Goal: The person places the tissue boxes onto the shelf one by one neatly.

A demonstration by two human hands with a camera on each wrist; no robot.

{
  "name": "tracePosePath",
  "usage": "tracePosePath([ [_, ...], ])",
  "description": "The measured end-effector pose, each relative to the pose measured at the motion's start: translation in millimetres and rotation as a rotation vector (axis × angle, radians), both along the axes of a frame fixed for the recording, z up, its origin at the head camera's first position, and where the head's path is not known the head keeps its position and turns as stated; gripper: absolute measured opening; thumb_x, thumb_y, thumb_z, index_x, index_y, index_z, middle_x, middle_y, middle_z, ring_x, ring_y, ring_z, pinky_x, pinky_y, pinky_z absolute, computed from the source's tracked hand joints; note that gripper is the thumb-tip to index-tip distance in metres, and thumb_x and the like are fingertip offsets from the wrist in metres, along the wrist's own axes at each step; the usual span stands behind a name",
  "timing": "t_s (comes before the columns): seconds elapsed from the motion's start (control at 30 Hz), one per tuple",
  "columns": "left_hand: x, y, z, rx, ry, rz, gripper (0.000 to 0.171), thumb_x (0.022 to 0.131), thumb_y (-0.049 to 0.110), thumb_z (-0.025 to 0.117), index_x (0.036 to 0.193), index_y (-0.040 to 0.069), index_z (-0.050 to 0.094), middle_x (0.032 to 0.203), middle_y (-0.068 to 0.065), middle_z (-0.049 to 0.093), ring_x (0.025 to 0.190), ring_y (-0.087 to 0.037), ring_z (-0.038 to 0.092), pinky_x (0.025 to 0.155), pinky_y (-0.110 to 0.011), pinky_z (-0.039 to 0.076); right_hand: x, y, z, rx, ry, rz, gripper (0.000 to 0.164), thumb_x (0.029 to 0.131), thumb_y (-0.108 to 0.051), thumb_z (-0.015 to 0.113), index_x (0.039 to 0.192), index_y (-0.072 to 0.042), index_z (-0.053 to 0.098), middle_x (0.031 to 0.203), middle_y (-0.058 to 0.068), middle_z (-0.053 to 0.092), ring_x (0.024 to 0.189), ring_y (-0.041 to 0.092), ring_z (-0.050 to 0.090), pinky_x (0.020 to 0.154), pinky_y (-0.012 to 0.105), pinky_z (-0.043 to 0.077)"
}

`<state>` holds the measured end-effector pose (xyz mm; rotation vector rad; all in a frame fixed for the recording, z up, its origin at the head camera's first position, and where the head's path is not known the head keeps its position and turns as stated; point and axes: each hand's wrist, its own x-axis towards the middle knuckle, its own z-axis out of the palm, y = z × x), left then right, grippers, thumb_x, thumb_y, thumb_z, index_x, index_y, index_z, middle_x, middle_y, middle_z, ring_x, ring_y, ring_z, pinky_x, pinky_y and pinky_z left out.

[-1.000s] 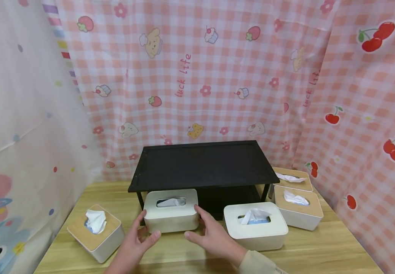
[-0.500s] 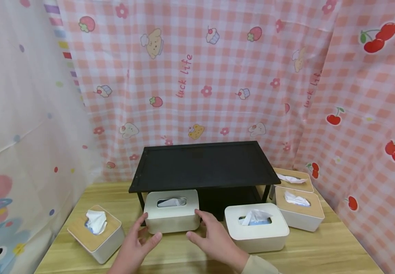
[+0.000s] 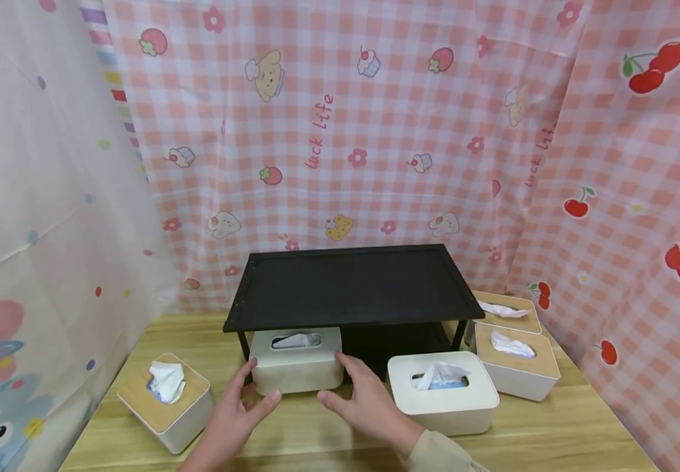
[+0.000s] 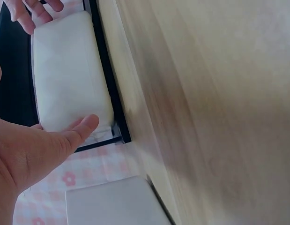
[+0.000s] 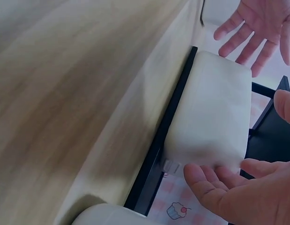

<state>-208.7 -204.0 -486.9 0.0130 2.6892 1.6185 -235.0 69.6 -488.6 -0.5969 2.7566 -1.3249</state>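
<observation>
A white tissue box (image 3: 300,376), with a tissue showing in its top slot, sits partly under the left side of a black shelf (image 3: 351,285). My left hand (image 3: 233,413) is at the box's left end, its fingertips at the side wall. At the opposite end is my right hand (image 3: 370,401), fingers extended beside the wall and thumb apart from the front. In the right wrist view, the left hand's fingers look straight and spread. Contact at each fingertip is hard to make out. Just right of my right hand stands another white tissue box (image 3: 442,413).
A wood-topped tissue box (image 3: 189,419) stands angled at the left of the wooden table (image 3: 292,452). Two more, a nearer wood-topped box (image 3: 517,375) and a farther wood-topped box (image 3: 519,320), stand right of the shelf. Patterned curtains (image 3: 340,131) enclose the back and sides.
The white tissue box between my hands has slid farther back under the shelf, so its top is more covered. Both hands stay at its ends. The other boxes keep their places.
</observation>
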Motion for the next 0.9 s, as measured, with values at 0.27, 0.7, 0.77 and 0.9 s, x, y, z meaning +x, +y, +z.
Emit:
tracePosePath([
  [0.27,-12.6,-0.6,1.5,0.034,-0.026,-0.017,0.092,0.103,0.040,0.073,0.168,0.001,0.021,0.173,-0.033,0.019,0.150,-0.053,0.044,0.110,-0.054,0.054,-7.1,-5.4,2.2,-0.001,-0.007,-0.016,0.086,0.099,-0.056,0.071,0.163,-0.005,0.042,0.166,0.019,0.046,0.153,0.041,0.045,0.121,0.063,0.041],
  [0.7,-25.2,0.6,-0.4,0.057,-0.012,-0.025,0.092,0.104,0.038,0.072,0.169,0.001,0.019,0.175,-0.032,0.014,0.154,-0.055,0.034,0.120,-0.063,0.042,-17.8,-11.6,-0.7,-0.006,-0.012,-0.045,0.089,0.098,-0.054,0.073,0.163,-0.003,0.042,0.164,0.024,0.047,0.151,0.046,0.046,0.120,0.064,0.041],
  [0.77,-26.7,0.3,-1.1,0.062,-0.012,-0.025,0.092,0.104,0.037,0.072,0.169,0.001,0.018,0.175,-0.032,0.014,0.155,-0.055,0.033,0.121,-0.064,0.041,-18.8,-12.2,-0.8,-0.008,-0.007,-0.043,0.088,0.098,-0.052,0.074,0.163,-0.003,0.041,0.164,0.024,0.047,0.151,0.046,0.046,0.120,0.064,0.041],
  [0.9,-29.2,-0.5,-0.9,0.062,-0.022,-0.025,0.094,0.103,0.038,0.072,0.169,0.001,0.017,0.175,-0.032,0.013,0.156,-0.055,0.030,0.123,-0.065,0.037,-20.5,-13.4,-0.7,-0.012,-0.018,-0.040,0.088,0.098,-0.052,0.075,0.164,-0.005,0.040,0.165,0.024,0.046,0.151,0.047,0.044,0.120,0.065,0.041],
])
